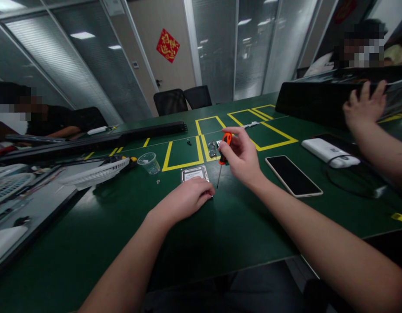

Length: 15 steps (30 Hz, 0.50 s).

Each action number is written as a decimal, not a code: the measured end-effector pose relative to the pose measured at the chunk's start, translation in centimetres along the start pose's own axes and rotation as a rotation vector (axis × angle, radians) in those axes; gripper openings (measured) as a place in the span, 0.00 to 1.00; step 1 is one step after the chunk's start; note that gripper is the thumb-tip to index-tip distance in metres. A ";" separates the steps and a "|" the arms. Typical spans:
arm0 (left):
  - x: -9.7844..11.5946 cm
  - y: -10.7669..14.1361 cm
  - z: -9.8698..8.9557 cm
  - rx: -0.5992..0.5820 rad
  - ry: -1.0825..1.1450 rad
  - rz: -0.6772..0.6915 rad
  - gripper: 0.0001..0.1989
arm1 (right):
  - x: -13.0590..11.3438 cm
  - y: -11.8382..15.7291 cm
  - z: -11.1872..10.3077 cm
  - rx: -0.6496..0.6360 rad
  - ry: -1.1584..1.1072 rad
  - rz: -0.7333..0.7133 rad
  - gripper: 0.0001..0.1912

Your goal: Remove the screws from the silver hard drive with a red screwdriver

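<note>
Filling the lower view, a dark green table [233, 234] bears yellow tape [276, 145]. At its right stands a long black case [312, 104], with another person's hand [366, 104] against it. Nearer the middle are the wearer's own hands: the left hand [191, 195] lies low with fingers bent, and whether they clasp an edge I cannot tell; the right hand [242, 156], raised, is closed on a tool. A dark-screened phone [293, 176] with a pale rim lies to its right. The hard drive [192, 173], flat and silver with a white printed label, lies on the table, its near part covered by the left hand. The screwdriver [223, 159] has an orange and black handle, pinched in the right hand, and a thin shaft pointing down just right of the left hand. A clear plastic cup [150, 164] stands left of the drive; tiny pale bits [158, 181] lie near it.
</note>
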<state>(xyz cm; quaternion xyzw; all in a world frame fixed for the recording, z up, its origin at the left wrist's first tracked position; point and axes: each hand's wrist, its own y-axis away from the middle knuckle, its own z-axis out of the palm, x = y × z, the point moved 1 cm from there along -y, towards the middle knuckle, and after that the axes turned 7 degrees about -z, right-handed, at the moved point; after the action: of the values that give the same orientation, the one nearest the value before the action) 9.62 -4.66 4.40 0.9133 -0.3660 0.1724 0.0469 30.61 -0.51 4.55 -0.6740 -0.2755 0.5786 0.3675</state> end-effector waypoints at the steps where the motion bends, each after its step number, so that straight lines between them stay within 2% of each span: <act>1: 0.0 0.0 0.0 -0.001 -0.001 -0.002 0.06 | 0.0 0.0 0.0 -0.010 -0.007 0.001 0.14; 9: 0.7 -0.2 0.0 -0.011 0.000 -0.037 0.04 | -0.1 0.5 0.6 -0.134 0.033 -0.012 0.13; 15: 0.7 -0.1 0.2 0.004 -0.010 -0.057 0.05 | -0.2 0.6 0.7 -0.147 0.030 -0.007 0.13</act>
<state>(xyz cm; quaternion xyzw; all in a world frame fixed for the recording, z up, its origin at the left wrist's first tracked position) 10.24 -5.04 4.49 0.9243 -0.3396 0.1674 0.0481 29.81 -0.84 4.14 -0.7068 -0.3140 0.5455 0.3230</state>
